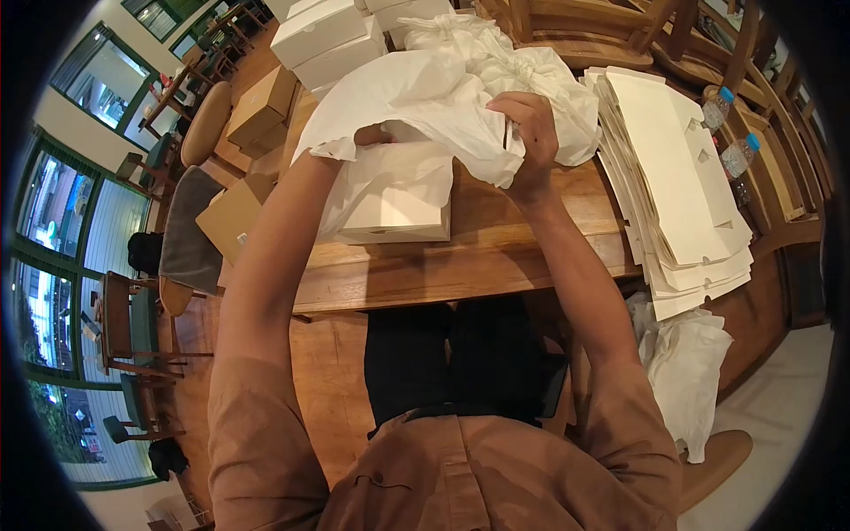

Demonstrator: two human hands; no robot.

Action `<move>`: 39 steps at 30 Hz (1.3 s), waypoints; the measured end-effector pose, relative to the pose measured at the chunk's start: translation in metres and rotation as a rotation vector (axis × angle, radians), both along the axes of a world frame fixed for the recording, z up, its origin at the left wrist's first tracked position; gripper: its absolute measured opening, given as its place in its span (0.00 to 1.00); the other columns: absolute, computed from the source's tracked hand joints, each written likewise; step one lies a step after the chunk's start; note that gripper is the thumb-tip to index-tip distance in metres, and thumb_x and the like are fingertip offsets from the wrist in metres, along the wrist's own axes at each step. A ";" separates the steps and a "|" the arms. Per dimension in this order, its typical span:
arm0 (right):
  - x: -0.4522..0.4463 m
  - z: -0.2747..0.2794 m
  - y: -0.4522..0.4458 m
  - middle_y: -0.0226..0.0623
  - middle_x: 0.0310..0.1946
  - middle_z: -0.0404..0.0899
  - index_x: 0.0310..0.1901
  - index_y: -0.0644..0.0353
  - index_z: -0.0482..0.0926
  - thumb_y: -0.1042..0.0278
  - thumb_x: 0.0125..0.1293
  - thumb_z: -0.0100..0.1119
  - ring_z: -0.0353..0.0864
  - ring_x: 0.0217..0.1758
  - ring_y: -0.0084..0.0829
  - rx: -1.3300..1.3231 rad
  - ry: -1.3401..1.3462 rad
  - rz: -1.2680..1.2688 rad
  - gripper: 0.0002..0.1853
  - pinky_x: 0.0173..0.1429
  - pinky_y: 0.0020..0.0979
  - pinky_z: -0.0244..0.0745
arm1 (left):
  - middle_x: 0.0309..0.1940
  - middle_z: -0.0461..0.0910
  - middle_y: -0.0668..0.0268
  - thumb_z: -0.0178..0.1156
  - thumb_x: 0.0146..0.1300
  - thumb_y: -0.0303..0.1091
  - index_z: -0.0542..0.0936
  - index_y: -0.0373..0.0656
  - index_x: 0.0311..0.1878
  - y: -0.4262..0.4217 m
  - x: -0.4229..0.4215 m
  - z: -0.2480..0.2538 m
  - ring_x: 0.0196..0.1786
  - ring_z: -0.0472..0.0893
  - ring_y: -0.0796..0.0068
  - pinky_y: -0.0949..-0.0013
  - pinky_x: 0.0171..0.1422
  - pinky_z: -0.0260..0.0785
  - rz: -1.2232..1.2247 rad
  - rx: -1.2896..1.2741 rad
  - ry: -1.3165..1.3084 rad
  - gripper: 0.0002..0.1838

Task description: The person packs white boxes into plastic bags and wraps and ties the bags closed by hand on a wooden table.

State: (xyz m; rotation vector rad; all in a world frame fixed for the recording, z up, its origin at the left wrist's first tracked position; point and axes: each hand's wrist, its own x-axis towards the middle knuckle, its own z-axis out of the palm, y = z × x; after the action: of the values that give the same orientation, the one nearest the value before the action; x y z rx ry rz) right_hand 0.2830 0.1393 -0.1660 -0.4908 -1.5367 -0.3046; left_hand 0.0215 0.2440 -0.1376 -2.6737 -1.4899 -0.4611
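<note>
A thin white plastic bag [403, 88] is spread between my two hands above the wooden table. My right hand [531, 137] pinches the bag's edge on the right, fingers closed on it. My left hand [374, 134] reaches under the bag on the left; the plastic covers most of it, and its fingers are hidden. Below the bag, a white cardboard box [398, 212] sits near the table's front edge, with part of the white plastic draped over its top and left side.
White boxes [332, 44] are stacked at the back left, beside knotted white bags [540, 71]. Flat white cardboard sheets [668, 168] are piled on the right. Two water bottles [737, 157] lie beyond them near wooden chairs. Brown boxes [263, 102] stand at the left.
</note>
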 end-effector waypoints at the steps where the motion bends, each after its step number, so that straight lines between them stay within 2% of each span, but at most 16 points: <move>1: 0.000 0.000 0.000 0.39 0.42 0.79 0.47 0.57 0.77 0.60 0.47 0.77 0.76 0.43 0.43 -0.002 -0.006 -0.011 0.26 0.46 0.40 0.72 | 0.72 0.72 0.54 0.65 0.62 0.49 0.71 0.47 0.73 0.000 0.000 0.000 0.74 0.69 0.53 0.57 0.78 0.61 0.002 -0.009 0.004 0.36; 17: 0.001 -0.001 0.002 0.40 0.44 0.78 0.48 0.56 0.78 0.59 0.46 0.77 0.76 0.46 0.45 -0.086 0.012 -0.035 0.27 0.50 0.42 0.72 | 0.72 0.72 0.54 0.62 0.65 0.48 0.71 0.47 0.73 -0.005 0.002 0.005 0.74 0.70 0.53 0.57 0.78 0.61 0.038 -0.107 0.072 0.34; 23: 0.000 0.002 0.000 0.39 0.42 0.79 0.45 0.57 0.78 0.65 0.52 0.73 0.76 0.43 0.44 -0.014 0.028 -0.068 0.19 0.48 0.41 0.72 | 0.72 0.72 0.53 0.60 0.66 0.47 0.71 0.47 0.73 -0.008 -0.009 0.009 0.73 0.70 0.53 0.57 0.78 0.61 0.086 -0.152 0.114 0.34; 25: 0.001 0.002 -0.001 0.38 0.39 0.79 0.41 0.57 0.79 0.69 0.57 0.68 0.76 0.41 0.43 -0.014 0.041 -0.091 0.11 0.46 0.40 0.72 | 0.72 0.72 0.53 0.60 0.66 0.47 0.71 0.47 0.73 -0.009 -0.012 0.011 0.73 0.70 0.53 0.57 0.78 0.61 0.106 -0.189 0.148 0.33; 28: 0.001 0.002 -0.004 0.37 0.37 0.79 0.37 0.58 0.79 0.69 0.61 0.65 0.76 0.40 0.42 -0.027 0.034 -0.070 0.06 0.46 0.39 0.72 | 0.72 0.72 0.53 0.59 0.67 0.47 0.71 0.47 0.73 -0.018 -0.014 0.013 0.73 0.70 0.53 0.57 0.78 0.61 0.159 -0.256 0.214 0.33; 31: -0.002 0.004 -0.007 0.37 0.37 0.79 0.34 0.58 0.77 0.68 0.64 0.63 0.75 0.40 0.41 -0.031 0.027 -0.047 0.06 0.45 0.39 0.72 | 0.72 0.72 0.53 0.59 0.67 0.47 0.71 0.47 0.73 -0.021 -0.016 0.016 0.73 0.70 0.53 0.57 0.78 0.61 0.203 -0.329 0.274 0.32; 39: -0.002 0.006 -0.008 0.37 0.36 0.79 0.33 0.58 0.77 0.66 0.67 0.61 0.75 0.39 0.41 -0.013 0.058 -0.056 0.07 0.45 0.39 0.71 | 0.71 0.72 0.53 0.57 0.69 0.46 0.71 0.47 0.74 -0.033 -0.017 0.021 0.73 0.70 0.53 0.57 0.78 0.61 0.290 -0.490 0.405 0.31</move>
State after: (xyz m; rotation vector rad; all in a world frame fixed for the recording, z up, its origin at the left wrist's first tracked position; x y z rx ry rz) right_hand 0.2814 0.1313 -0.1604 -0.5490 -1.4711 -0.3212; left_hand 0.0048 0.2115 -0.1162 -2.5576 -1.9923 0.4941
